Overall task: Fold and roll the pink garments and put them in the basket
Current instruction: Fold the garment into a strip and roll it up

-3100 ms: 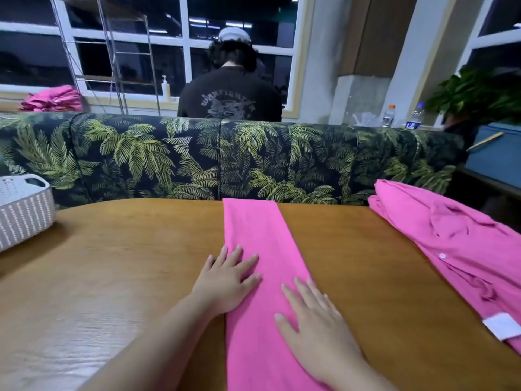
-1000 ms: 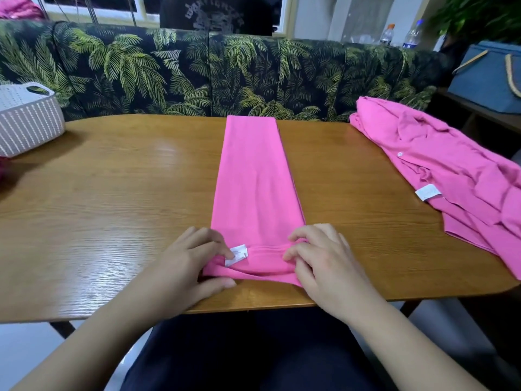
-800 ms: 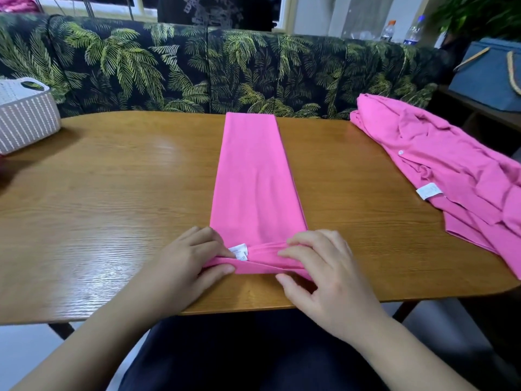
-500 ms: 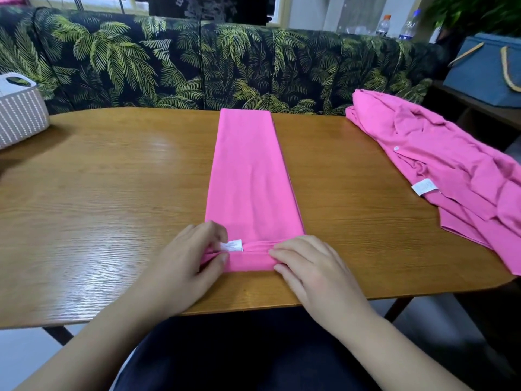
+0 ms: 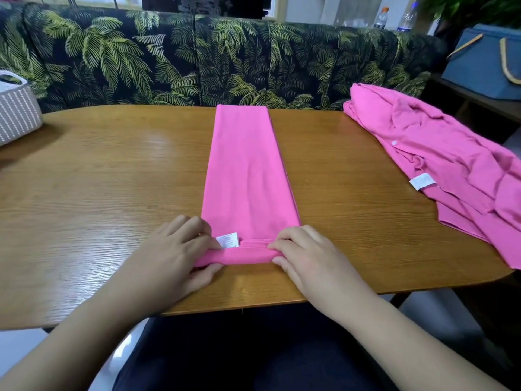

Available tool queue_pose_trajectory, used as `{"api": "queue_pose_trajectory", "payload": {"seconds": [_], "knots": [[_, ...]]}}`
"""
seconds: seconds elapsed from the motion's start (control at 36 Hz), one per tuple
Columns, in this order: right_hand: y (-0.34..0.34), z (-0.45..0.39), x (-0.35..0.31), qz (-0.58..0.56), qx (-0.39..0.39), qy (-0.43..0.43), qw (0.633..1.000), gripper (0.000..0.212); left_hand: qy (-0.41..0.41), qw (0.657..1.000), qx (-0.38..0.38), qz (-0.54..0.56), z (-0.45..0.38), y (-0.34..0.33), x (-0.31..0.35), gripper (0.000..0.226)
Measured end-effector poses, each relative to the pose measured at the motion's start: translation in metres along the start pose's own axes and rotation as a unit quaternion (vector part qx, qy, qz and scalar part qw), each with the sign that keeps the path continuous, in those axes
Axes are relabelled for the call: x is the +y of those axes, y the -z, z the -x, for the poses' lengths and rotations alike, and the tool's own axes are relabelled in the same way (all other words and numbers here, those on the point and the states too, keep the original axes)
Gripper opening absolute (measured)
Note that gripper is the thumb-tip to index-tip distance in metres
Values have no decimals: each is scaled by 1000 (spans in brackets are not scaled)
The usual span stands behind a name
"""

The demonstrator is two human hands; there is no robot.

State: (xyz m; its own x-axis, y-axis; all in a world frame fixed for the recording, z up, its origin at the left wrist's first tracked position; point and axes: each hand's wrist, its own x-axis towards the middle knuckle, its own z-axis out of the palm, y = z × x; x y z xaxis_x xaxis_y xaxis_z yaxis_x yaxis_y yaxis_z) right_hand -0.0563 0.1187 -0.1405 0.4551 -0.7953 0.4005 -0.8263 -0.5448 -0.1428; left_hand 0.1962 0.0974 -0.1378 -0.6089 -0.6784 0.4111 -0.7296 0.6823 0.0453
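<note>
A: Where was the strip point(image 5: 248, 176)?

B: Down the middle of the bench point(image 5: 98, 193), running from the far edge to near the front edge. Its near end was turned into a small roll point(image 5: 242, 255), with a white tag point(image 5: 228, 240) showing just above it.

A: And the hands?

B: The left hand point(image 5: 172, 255) pinched the roll's left end, fingers point(image 5: 194, 224) curled over the top and thumb tucked beneath. The right hand point(image 5: 307, 255) gripped the right end the same way.

A: How would it handle?

B: Light, soft and limp, I'd judge, and apt to skew or slacken. Holding both ends of the roll and keeping the pressure even seemed the best way.

A: Anything around it?

B: A loose shirt point(image 5: 439, 165) lay crumpled toward the right edge, well apart from the strip. The basket point(image 5: 17, 114) stood at the far left corner. A palm-print sofa point(image 5: 197, 60) ran behind the bench, and a blue bag point(image 5: 485, 66) sat beyond the right end. Nothing blocked the rolling path.
</note>
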Motion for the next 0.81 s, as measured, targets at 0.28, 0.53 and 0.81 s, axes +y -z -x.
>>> {"api": "queue_pose_trajectory", "payload": {"seconds": [0.28,0.53,0.81], "knots": [[2,-7,-2,-35,8,-43,998,35,52,990,-10,129,-8,-7,4,57],[5,-17,-1,-101,-73,-171,977,25,185,965,-34,181,-16,-3,14,43],[2,-21,4,-18,59,-126,990,14,111,992,40,52,-21,-4,1,19]]}}
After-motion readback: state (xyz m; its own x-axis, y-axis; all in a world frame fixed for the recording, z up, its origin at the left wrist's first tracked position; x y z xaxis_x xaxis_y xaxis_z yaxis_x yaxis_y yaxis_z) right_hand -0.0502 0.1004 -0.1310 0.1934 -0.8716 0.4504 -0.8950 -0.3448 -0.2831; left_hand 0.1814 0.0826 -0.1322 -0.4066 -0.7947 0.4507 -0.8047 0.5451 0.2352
